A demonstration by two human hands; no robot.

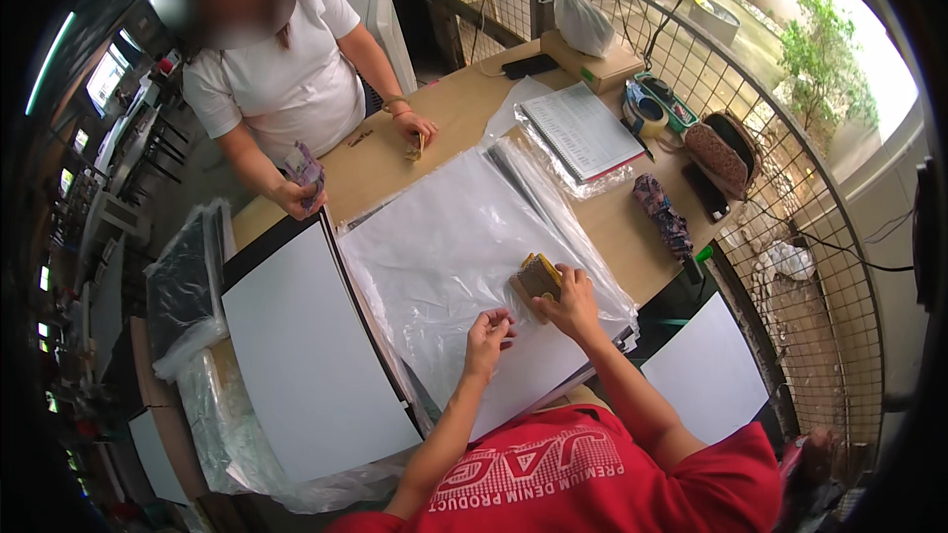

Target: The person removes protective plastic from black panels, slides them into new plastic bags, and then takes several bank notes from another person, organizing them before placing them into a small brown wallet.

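Wire mesh fencing (pixel 820 237) lines the right side of the work area, and beside it a light wooden table (pixel 459 118) carries a broad stack of clear-wrapped sheets (pixel 425 207). Over the near right part of that stack, the person's right hand (pixel 568 304) grips a small brown-and-yellow wallet (pixel 539 278), thumb and fingers closed along its right side. The left hand (pixel 486 338) hangs just beside it, apart from the wallet, its fingers half curled.

To handle the wallet well, the right hand would best keep a firm hold on its edge and keep it fairly level, so that anything loose inside stays put. The left fingertips could then work at its free side, since slick plastic (shiny and wrinkled under both hands) would probably let small items slide.

Across the table, a co-worker holds folded purple paper (pixel 306 170) in 1 hand and a yellowish slip (pixel 415 150) in the other; glare and small size leave the details of these 2 unclear. Whatever the wallet contains is hidden, and part of its right side is covered by the gripping fingers. Whether the left fingertips pinch something tiny cannot be told. Dark fisheye edges cut off the room's far left.
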